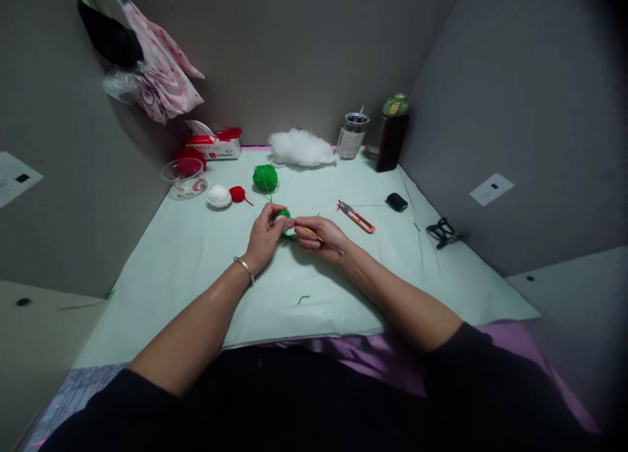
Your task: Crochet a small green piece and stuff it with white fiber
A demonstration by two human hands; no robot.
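Note:
My left hand (265, 233) is closed round a small piece of green crochet work (283, 213), mostly hidden by the fingers; something pale shows beside it. In my right hand (320, 235) is a thin crochet hook (330, 246) with a yellow grip and a metal shaft. Its tip meets the work between the two hands. Just beyond the left hand sits a green yarn ball (265, 177), its strand running toward the work. Orange thread snips (356, 216) lie to the right of my right hand. A short green yarn scrap (303, 299) rests nearer to me.
White stuffing (301, 147) lies at the back, beside a can of pens (352, 137), a bottle (395, 105) and a dark phone (392, 143). Leftward are a white bowl (218, 197), a red piece (237, 193) and a plastic cup (182, 172). A black clip (444, 232) sits right.

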